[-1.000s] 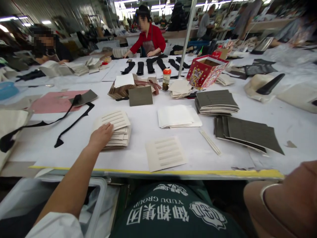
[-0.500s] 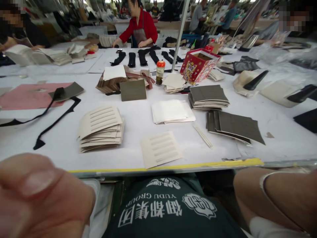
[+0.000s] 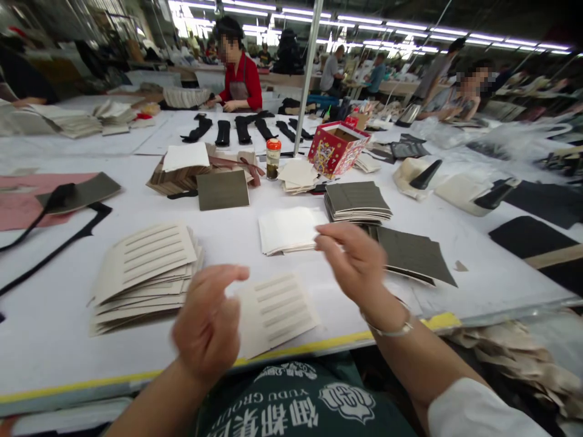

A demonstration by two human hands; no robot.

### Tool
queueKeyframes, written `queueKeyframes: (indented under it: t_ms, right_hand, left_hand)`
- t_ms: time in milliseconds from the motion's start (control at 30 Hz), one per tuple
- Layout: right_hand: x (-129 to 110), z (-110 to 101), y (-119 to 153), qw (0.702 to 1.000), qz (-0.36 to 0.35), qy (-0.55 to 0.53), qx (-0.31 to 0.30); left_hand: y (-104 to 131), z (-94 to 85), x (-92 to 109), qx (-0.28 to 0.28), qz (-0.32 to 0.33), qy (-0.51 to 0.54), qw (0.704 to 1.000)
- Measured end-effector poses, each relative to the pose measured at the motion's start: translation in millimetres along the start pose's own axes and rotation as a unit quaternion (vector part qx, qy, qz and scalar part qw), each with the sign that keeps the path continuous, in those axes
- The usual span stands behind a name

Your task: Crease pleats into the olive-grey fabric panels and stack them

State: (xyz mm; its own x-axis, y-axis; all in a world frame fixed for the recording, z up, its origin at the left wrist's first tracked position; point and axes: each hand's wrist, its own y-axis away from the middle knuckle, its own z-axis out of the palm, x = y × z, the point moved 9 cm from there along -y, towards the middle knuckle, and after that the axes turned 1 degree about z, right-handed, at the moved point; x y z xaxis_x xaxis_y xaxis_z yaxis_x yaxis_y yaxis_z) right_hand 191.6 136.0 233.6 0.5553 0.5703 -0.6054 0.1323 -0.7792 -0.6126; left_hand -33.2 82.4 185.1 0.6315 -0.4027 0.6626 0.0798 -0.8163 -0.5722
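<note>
My left hand (image 3: 209, 318) hovers over the near table edge, forefinger stretched out and thumb apart, with nothing seen between them. Beside it lies a single cream sheet with slotted strips (image 3: 282, 312). Left of that hand stands an uneven stack of similar slotted cream pieces (image 3: 150, 261). My right hand (image 3: 355, 264) is raised at the right edge of a stack of white sheets (image 3: 286, 230). Its thumb and forefinger come together in a pinch; whatever is between them is too small or blurred to name. Dark grey backed panels (image 3: 412, 252) lie partly behind this hand.
Another grey panel stack (image 3: 357, 200) lies farther back, near a red patterned box (image 3: 337, 149) and an orange-lidded jar (image 3: 272, 159). A metal pole (image 3: 307, 79) rises beyond. Black straps (image 3: 82, 227) lie left. A person in red (image 3: 241, 79) works across the table.
My left hand has moved from close below the camera to beside the single slotted sheet. My right hand has come up over the table near the white sheets. The view has tilted up and shifted right.
</note>
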Motion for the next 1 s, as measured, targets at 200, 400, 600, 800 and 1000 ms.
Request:
queueKeyframes:
  t_ms: [200,400,600,800,1000]
  right_hand:
    - [111,154,-2,0.930,0.041,0.262,-0.253]
    - [153,171,-2,0.932,0.071,0.220,-0.279]
    - [155,166,-10,0.933,0.099,0.188,-0.292]
    - [121,187,-9,0.885,0.109,0.363,-0.272]
    - [110,204,-12,0.870,0.127,0.362,-0.309]
  left_hand:
    - [-24,159.5,-115,-0.056,-0.289,0.304,0.906]
    - [-11,211.6,-168,-0.081,-0.418,0.359,0.830]
    - [-17,210.8,-173,-0.091,-0.402,0.353,0.840]
    - [-13,209.6,-180,-0.062,-0.401,0.339,0.849]
    - [-18,207.2,-182,-0.112,-0.348,0.259,0.894]
